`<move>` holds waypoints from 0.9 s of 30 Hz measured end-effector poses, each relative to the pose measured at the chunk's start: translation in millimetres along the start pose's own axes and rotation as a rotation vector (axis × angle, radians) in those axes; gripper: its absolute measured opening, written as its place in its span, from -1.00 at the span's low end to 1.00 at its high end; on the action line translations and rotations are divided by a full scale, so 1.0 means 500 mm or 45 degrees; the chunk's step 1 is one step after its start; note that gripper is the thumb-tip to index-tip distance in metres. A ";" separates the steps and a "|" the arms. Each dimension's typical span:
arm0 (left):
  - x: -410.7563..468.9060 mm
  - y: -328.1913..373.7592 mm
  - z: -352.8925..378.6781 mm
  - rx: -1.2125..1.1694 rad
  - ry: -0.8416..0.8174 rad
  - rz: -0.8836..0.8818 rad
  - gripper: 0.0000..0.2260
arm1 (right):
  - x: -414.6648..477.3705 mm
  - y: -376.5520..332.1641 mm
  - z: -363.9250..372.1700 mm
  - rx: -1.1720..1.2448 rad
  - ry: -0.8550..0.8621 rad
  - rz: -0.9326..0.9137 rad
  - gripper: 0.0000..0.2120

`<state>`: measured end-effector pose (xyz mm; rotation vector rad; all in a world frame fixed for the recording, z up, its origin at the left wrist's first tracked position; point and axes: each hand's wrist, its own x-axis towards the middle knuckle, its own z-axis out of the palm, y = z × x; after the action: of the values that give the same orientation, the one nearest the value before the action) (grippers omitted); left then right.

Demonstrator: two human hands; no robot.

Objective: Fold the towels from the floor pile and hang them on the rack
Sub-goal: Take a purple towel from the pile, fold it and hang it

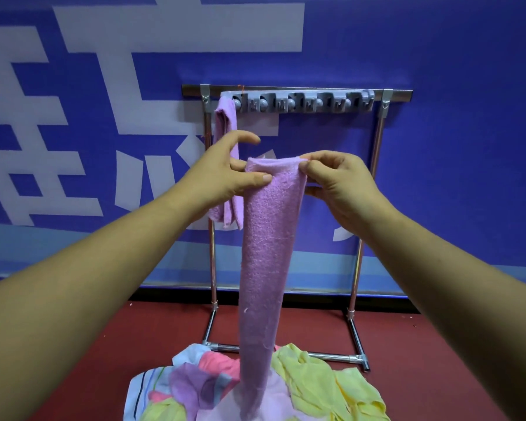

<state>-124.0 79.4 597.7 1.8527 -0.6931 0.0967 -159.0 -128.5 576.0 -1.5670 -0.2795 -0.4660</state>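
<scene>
Hands set apart, left hand (225,174) pinching one top corner of the lilac towel (271,238), right hand (337,183) pinching the other, its tail reaching the floor pile (331,381) below the rack (401,95), so a slack pinch could spill the fold!

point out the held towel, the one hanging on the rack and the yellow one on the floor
held purple towel (271,226), head view, middle of its hanging length
hung purple towel (225,117), head view, its upper folded part
yellow towel (316,381), head view, its crumpled middle
</scene>
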 end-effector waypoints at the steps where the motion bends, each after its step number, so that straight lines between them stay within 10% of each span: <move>1: 0.004 0.002 0.001 -0.040 0.015 -0.020 -0.61 | 0.002 -0.005 0.001 0.032 0.013 0.014 -0.86; 27: 0.023 -0.018 0.029 -0.198 0.493 -0.195 -0.89 | -0.078 0.107 0.047 0.133 -0.158 0.291 -0.88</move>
<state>-113.6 63.9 589.0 1.6664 -0.2806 0.2855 -166.5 -104.2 510.4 -1.5061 -0.2126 -0.1737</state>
